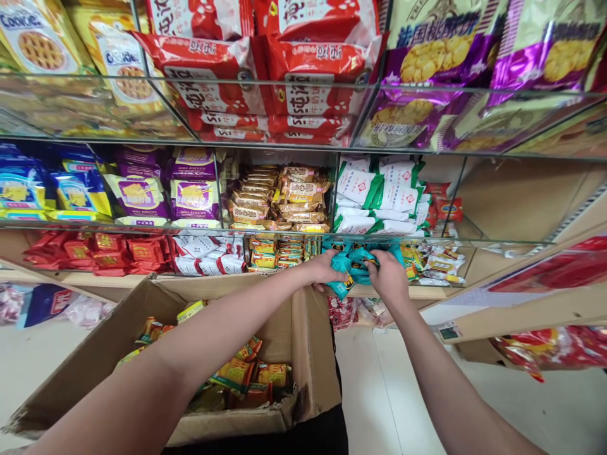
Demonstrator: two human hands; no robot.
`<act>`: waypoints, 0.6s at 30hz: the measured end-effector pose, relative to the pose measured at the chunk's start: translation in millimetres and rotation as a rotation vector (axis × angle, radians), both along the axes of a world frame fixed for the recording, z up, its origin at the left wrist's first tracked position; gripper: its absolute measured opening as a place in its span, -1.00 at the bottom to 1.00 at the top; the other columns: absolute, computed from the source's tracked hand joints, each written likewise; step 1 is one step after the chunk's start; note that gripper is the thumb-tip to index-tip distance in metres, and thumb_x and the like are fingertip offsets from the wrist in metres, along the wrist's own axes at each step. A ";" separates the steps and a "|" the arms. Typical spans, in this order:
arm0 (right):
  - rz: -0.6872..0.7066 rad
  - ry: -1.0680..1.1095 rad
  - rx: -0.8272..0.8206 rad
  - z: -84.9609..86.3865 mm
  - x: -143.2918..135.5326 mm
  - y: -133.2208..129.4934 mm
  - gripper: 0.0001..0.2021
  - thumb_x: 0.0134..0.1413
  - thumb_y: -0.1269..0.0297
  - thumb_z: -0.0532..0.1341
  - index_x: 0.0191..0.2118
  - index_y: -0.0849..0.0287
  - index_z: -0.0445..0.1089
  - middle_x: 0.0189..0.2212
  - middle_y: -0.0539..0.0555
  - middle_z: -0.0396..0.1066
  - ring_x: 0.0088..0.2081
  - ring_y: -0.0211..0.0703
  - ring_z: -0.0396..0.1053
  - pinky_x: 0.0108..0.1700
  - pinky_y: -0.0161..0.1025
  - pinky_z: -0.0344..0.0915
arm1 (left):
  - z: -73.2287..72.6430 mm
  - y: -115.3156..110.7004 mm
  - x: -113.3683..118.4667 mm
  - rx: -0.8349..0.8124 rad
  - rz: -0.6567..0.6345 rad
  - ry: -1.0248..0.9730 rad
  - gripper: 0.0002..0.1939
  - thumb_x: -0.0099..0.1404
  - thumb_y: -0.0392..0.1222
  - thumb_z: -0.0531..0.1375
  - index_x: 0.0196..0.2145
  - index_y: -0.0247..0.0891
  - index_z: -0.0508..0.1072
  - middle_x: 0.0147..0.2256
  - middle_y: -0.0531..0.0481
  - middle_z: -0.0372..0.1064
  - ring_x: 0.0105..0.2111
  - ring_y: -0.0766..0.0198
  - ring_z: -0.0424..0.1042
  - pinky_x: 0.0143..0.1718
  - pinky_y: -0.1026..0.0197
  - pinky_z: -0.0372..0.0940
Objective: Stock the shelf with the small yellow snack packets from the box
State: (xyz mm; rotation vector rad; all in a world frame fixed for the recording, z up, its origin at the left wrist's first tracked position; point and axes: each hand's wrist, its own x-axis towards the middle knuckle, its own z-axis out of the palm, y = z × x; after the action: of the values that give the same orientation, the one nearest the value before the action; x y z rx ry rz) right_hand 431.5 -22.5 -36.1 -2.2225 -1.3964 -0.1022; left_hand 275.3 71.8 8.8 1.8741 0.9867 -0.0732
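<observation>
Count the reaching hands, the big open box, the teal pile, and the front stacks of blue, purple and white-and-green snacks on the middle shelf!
Left hand and right hand: 2
Open box: 1
Teal pile: 1
Blue stacks: 2
Purple stacks: 2
White-and-green stacks: 2
Total: 10
</observation>
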 end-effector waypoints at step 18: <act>-0.492 1.452 0.616 -28.4 -39.0 31.8 -0.79 -0.20 0.18 0.21 -0.52 0.16 0.17 -0.65 -0.09 0.26 -0.63 -0.32 0.25 -0.64 -0.36 0.22 | 5.4 -12.3 -33.2 -0.280 0.121 -0.351 -0.43 -0.10 0.03 0.29 -0.16 -0.22 0.22 -0.29 0.01 0.36 -0.39 0.28 0.39 -0.57 0.29 0.36</act>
State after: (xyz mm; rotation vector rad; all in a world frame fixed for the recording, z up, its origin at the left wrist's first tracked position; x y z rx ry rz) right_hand 392.5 9.3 -64.5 -1.3739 0.0124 0.6778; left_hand 242.0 59.6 14.1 1.5044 0.7980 0.1769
